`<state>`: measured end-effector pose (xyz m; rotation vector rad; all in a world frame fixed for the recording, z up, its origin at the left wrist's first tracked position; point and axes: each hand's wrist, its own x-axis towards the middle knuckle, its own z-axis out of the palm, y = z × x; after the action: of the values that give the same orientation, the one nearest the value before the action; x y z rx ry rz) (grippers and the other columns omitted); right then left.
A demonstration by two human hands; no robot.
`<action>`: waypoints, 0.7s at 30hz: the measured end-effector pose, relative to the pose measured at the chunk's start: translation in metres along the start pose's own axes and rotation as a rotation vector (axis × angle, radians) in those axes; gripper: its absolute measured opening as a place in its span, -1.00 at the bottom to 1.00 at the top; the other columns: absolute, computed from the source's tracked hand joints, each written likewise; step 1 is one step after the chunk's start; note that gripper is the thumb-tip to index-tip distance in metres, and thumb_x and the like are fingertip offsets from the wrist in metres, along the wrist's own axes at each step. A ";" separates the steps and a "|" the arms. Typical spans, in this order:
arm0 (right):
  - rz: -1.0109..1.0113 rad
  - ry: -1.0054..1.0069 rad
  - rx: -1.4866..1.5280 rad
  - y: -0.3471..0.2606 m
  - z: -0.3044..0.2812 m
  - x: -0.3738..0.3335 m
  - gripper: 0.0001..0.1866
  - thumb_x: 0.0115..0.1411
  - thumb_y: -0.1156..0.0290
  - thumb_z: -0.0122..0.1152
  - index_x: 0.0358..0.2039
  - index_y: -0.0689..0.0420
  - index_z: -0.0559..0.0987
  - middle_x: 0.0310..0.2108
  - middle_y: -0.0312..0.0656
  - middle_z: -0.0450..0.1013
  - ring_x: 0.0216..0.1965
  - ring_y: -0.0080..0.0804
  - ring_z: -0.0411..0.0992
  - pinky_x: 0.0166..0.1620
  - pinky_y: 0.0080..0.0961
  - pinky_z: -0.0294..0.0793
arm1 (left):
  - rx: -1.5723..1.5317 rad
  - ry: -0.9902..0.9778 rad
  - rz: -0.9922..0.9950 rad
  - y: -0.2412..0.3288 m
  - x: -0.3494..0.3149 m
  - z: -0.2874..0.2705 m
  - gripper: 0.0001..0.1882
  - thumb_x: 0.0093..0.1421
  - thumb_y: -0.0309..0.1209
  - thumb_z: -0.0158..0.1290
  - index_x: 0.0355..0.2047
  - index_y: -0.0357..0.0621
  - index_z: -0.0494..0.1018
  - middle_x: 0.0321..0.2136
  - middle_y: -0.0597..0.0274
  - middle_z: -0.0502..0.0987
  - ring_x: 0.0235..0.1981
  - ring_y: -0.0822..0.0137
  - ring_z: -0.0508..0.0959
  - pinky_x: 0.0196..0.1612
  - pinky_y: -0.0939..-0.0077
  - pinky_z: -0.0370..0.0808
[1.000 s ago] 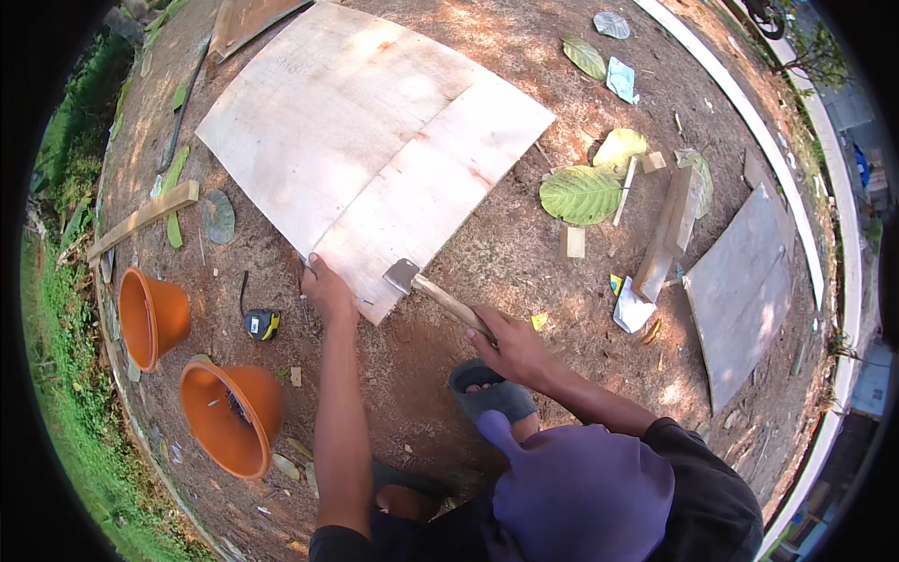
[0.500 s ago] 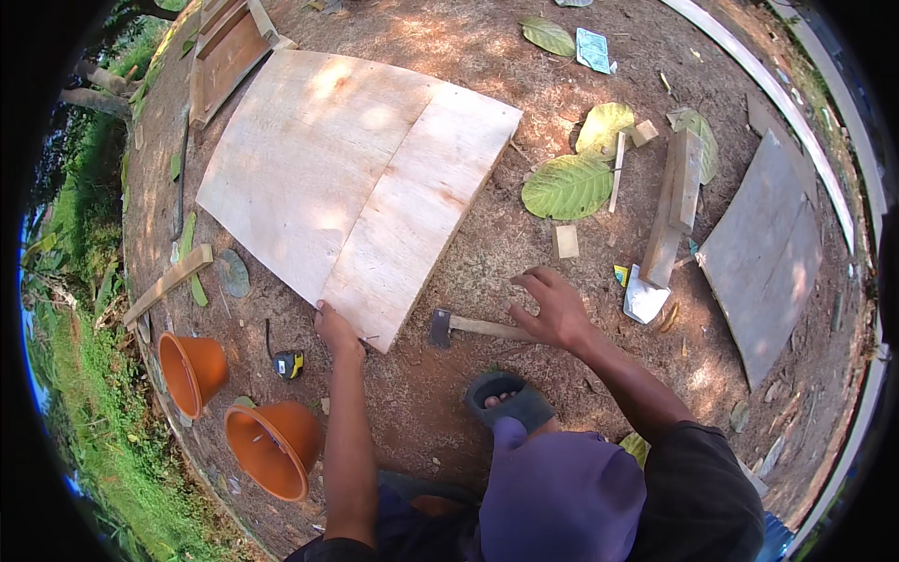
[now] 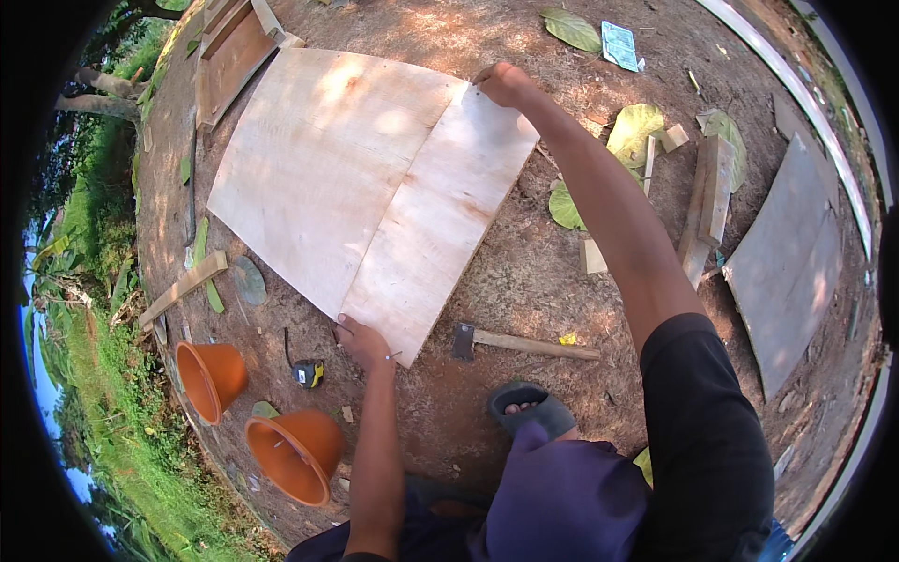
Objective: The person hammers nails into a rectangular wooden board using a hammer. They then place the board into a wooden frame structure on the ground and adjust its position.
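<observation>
A pale plywood board [image 3: 309, 159], with a seam between its wide and narrow panels, lies in front of me. My left hand [image 3: 365, 345] grips its near edge with bent fingers, close to a small nail [image 3: 395, 355] that sticks out by the corner. At the far edge, near the seam's end, my right hand [image 3: 506, 86] is closed, its fingertips pressed together on the board; whatever they pinch is too small to make out. A wooden-handled hatchet [image 3: 534, 345] rests on the soil to the right of the near corner.
Left of my left arm are a tape measure [image 3: 307, 374] and two orange pots [image 3: 314, 445]. Beyond them lies a wooden strip [image 3: 184, 288]. Timber pieces [image 3: 716, 192], large leaves [image 3: 637, 131] and a grey sheet [image 3: 787, 272] are on the right. A wooden frame [image 3: 234, 56] stands far left.
My right hand has gone from beside the hatchet's handle up to the board's far edge, its fingers now closed. My left hand has stayed at the near edge. The whole view has shifted slightly.
</observation>
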<state>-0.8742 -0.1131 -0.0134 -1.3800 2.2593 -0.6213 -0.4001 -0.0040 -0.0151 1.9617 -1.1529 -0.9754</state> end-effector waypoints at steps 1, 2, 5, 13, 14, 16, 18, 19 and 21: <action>-0.115 0.013 0.066 -0.017 0.001 0.005 -0.64 0.25 0.42 -0.04 -0.03 0.20 0.63 -0.06 0.10 0.58 -0.05 0.06 0.58 0.03 -0.12 0.57 | -0.014 0.035 -0.003 0.000 0.003 -0.009 -0.35 0.54 -0.06 -0.42 0.18 -0.52 0.28 0.10 -0.35 0.43 0.06 -0.15 0.50 0.15 0.09 0.39; -0.115 -0.042 0.015 -0.037 0.004 0.011 -0.63 0.28 0.39 -0.03 0.00 0.13 0.63 -0.04 0.04 0.59 -0.04 -0.04 0.58 0.06 -0.19 0.56 | -0.017 0.051 0.009 0.000 0.006 -0.017 -0.34 0.54 -0.05 -0.41 0.17 -0.52 0.28 0.08 -0.35 0.44 0.05 -0.15 0.50 0.14 0.09 0.39; -0.048 -0.142 -0.212 -0.019 -0.013 0.047 -0.62 0.33 0.35 -0.02 0.08 -0.02 0.64 -0.01 -0.10 0.60 -0.03 -0.26 0.58 0.09 -0.34 0.56 | -0.013 0.003 0.027 0.000 0.001 0.001 -0.34 0.54 -0.04 -0.40 0.14 -0.53 0.31 0.05 -0.34 0.47 0.03 -0.15 0.51 0.12 0.08 0.39; 0.238 -0.295 0.008 -0.035 -0.042 0.012 -0.67 0.23 0.38 -0.03 -0.14 0.14 0.67 -0.18 -0.20 0.61 -0.22 -0.36 0.61 -0.26 -0.37 0.70 | 0.150 0.045 0.072 -0.009 0.013 -0.014 -0.29 0.52 0.01 -0.40 0.06 -0.57 0.34 -0.04 -0.45 0.48 -0.06 -0.28 0.53 0.02 -0.01 0.44; 0.262 -0.288 0.037 -0.038 -0.045 0.000 -0.66 0.22 0.39 -0.06 -0.17 0.22 0.66 -0.21 -0.16 0.61 -0.24 -0.31 0.62 -0.26 -0.34 0.70 | 0.163 0.040 0.030 -0.010 0.014 -0.017 -0.30 0.51 0.01 -0.39 0.09 -0.54 0.33 0.00 -0.42 0.47 -0.02 -0.25 0.53 0.06 0.01 0.42; 0.306 -0.391 -0.121 -0.028 -0.060 -0.016 -0.65 0.22 0.38 -0.06 -0.15 0.20 0.65 -0.17 -0.16 0.60 -0.22 -0.32 0.61 -0.27 -0.32 0.72 | 0.183 0.006 -0.047 -0.003 0.010 -0.013 -0.30 0.51 0.03 -0.38 0.17 -0.49 0.30 0.08 -0.35 0.44 0.04 -0.20 0.51 0.13 0.04 0.40; 0.329 -0.450 -0.217 -0.023 -0.075 -0.035 -0.65 0.22 0.39 -0.07 -0.12 0.22 0.63 -0.15 -0.12 0.60 -0.22 -0.32 0.62 -0.29 -0.29 0.74 | 0.151 0.037 -0.014 0.003 0.004 -0.008 -0.29 0.51 0.02 -0.39 0.08 -0.55 0.33 -0.02 -0.43 0.47 -0.03 -0.27 0.53 0.05 -0.03 0.42; 0.350 -0.462 -0.193 -0.016 -0.077 -0.039 -0.65 0.22 0.40 -0.07 -0.12 0.23 0.63 -0.15 -0.12 0.60 -0.24 -0.32 0.62 -0.30 -0.29 0.74 | 0.134 0.055 0.005 0.005 0.001 -0.006 -0.28 0.51 0.02 -0.39 0.04 -0.58 0.34 -0.07 -0.47 0.49 -0.06 -0.31 0.54 0.01 -0.07 0.43; 0.387 -0.487 -0.140 -0.005 -0.077 -0.048 -0.65 0.22 0.42 -0.07 -0.11 0.24 0.63 -0.16 -0.10 0.61 -0.29 -0.32 0.63 -0.31 -0.29 0.74 | 0.119 0.030 0.029 0.000 0.004 -0.007 -0.29 0.51 0.01 -0.38 0.05 -0.58 0.34 -0.05 -0.47 0.48 -0.06 -0.31 0.54 0.02 -0.06 0.43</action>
<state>-0.8936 -0.0597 0.0583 -0.9717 2.1005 0.0063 -0.3928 -0.0060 -0.0124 2.0392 -1.2447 -0.8778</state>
